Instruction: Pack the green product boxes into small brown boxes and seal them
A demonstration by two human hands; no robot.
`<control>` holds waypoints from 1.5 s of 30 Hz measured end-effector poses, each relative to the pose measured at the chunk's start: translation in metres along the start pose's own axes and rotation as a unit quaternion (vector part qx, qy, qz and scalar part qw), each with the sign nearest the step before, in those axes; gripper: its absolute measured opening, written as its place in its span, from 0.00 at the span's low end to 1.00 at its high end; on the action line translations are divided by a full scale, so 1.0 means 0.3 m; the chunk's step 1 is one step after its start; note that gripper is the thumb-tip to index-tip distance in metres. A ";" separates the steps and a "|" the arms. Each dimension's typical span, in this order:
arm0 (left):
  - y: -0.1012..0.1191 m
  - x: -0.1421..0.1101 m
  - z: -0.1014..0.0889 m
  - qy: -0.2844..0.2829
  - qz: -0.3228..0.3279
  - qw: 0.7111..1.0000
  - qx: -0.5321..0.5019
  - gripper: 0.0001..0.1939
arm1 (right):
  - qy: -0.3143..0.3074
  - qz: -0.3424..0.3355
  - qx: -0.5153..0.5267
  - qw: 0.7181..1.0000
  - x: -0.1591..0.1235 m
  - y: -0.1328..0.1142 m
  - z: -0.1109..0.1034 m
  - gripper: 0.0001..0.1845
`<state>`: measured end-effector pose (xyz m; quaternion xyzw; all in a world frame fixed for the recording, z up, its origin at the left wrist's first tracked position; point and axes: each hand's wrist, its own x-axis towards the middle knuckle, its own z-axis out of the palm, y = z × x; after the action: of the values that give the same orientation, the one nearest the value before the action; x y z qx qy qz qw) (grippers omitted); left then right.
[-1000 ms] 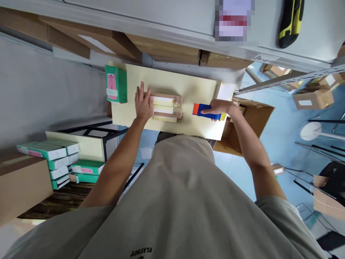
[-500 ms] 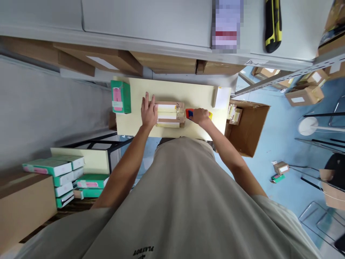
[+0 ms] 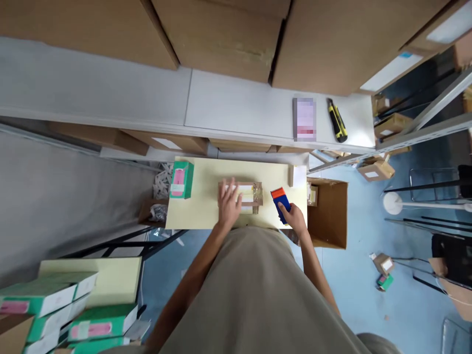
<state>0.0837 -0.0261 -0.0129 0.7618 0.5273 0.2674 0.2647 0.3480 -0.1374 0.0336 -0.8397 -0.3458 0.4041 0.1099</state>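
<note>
A small brown taped parcel point(image 3: 250, 195) lies on a pale yellow table point(image 3: 199, 206) in front of me. My left hand point(image 3: 228, 205) rests flat on the parcel's left part with fingers spread. My right hand point(image 3: 293, 218) grips a blue tool with an orange end point(image 3: 280, 199), held just right of the parcel and apart from it. A green and pink box point(image 3: 180, 179) stands upright at the table's left end.
An open cardboard carton point(image 3: 330, 216) sits on the blue floor right of the table. A yellow and black utility knife point(image 3: 337, 127) lies on the white shelf point(image 3: 147, 103) above, under large brown cartons. Green boxes point(image 3: 73, 314) are stacked at lower left.
The view has pulled back and tilted up. My left hand has slid onto the parcel's top. My right hand has drawn the blue tool away from the parcel's right end.
</note>
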 end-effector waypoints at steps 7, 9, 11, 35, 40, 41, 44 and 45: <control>0.317 0.128 -0.149 0.094 0.238 0.959 -0.121 0.09 | 0.059 -0.171 0.057 0.982 -0.057 -0.323 -0.134 0.29; 0.359 0.213 -0.196 0.120 0.246 0.953 -0.131 0.13 | 0.075 -0.242 0.033 0.967 -0.047 -0.467 -0.186 0.29; 0.382 0.301 -0.230 0.153 0.234 0.951 -0.128 0.18 | 0.096 -0.294 -0.025 0.951 -0.026 -0.614 -0.236 0.27; -0.178 -0.032 0.004 -0.013 -0.263 0.964 -0.034 0.36 | 0.128 -0.297 -0.121 0.939 0.093 -0.389 0.166 0.44; -0.174 -0.087 0.045 -0.087 -0.317 0.944 0.016 0.35 | 0.006 -0.223 -0.092 0.970 0.070 -0.196 0.361 0.49; -0.165 -0.087 0.056 -0.093 -0.320 0.943 0.021 0.35 | 0.017 -0.222 -0.093 0.971 0.081 -0.191 0.374 0.49; -0.151 -0.088 0.080 -0.127 -0.333 0.934 0.003 0.30 | 0.051 -0.198 -0.105 0.973 0.118 -0.203 0.383 0.53; -0.150 -0.091 0.084 -0.135 -0.335 0.932 -0.009 0.28 | 0.053 -0.189 -0.113 0.974 0.127 -0.208 0.379 0.54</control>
<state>0.0629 -0.0412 -0.0653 0.5675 0.7087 0.0626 0.4145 0.2480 -0.0768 -0.0343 -0.7865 -0.5353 0.2888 0.1070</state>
